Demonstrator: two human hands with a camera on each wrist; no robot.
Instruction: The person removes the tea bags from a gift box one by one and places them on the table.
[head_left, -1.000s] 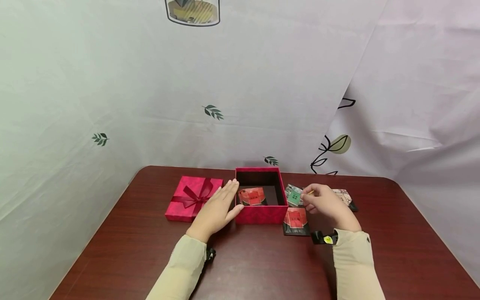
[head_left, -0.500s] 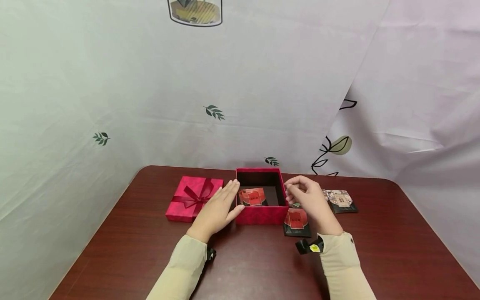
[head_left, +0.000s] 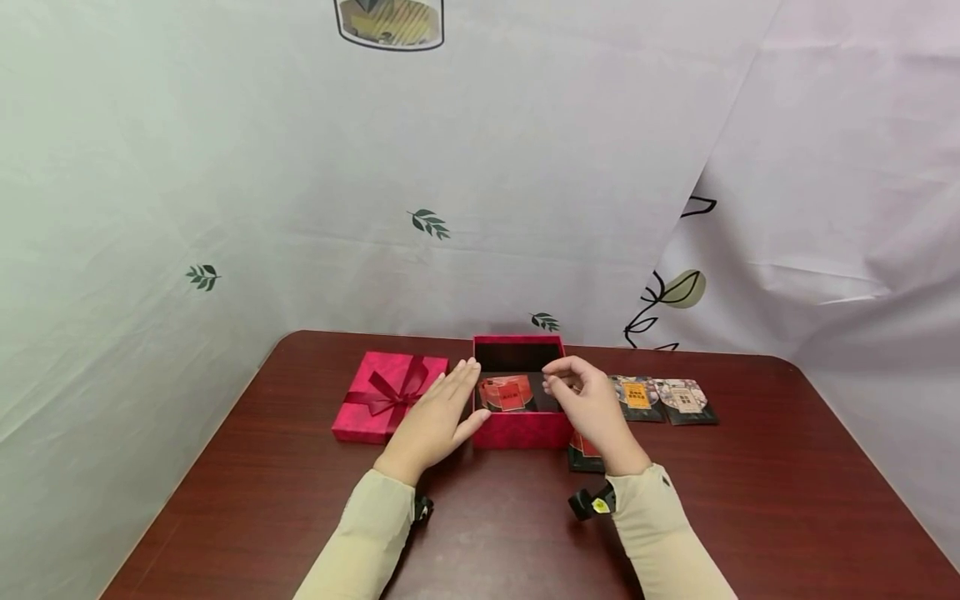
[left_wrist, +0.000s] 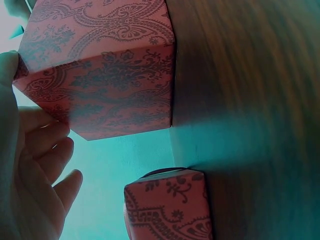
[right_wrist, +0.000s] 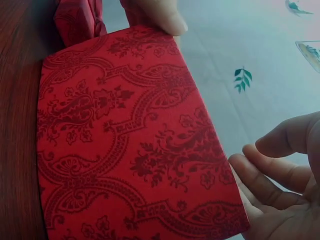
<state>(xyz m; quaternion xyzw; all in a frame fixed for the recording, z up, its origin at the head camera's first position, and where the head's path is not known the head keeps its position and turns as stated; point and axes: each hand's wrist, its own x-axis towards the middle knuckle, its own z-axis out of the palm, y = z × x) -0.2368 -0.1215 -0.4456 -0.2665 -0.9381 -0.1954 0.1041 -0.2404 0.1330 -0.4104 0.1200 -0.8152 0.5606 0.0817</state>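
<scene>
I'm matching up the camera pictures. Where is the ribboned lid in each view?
Head: lid left of centre, below mid-height.
Left wrist: lid at bottom centre, cut off by the lower edge.
Right wrist: lid at top left, cut off by the upper edge.
Shared landmark: the red box, large in both wrist views.

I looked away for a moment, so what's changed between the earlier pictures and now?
The right hand moved left, from beside the box to over its right edge, uncovering the orange-labelled packet. The green-labelled packet is now out of sight; I can't tell whether the hand holds it. The left hand, the lid and the box with its red packet stayed put.
</scene>
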